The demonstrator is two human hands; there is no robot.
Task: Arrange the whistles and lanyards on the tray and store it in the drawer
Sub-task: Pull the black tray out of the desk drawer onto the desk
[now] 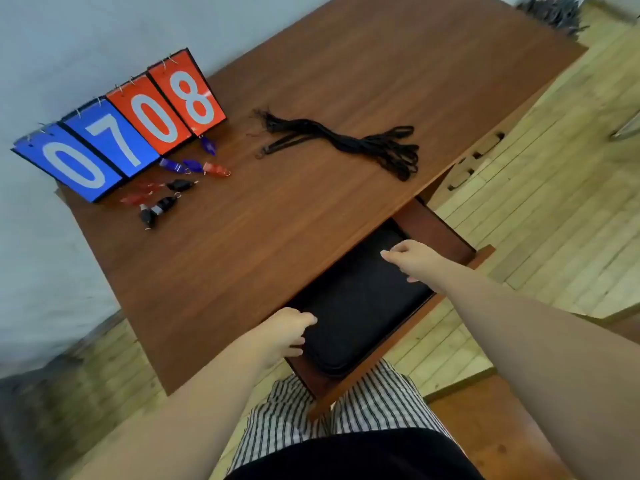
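"Where is the tray (360, 306)?"

"In the open drawer (437, 231). It is flat and black, with round corners. The left hand (294, 330) and right hand (412, 259) each curl round an edge."

"And the whistles (180, 184)?"

"Small, shiny plastic ones, far past the left hand on the wooden table (277, 220). The black string lanyards (346, 142) lie past the right hand."

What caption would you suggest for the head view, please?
Left hand grips the black tray in the open drawer, right hand over its far end; whistles, lanyards and scoreboard on the desk.

Soft even daylight – slight motion blur, wide-angle tilt, edges smeared
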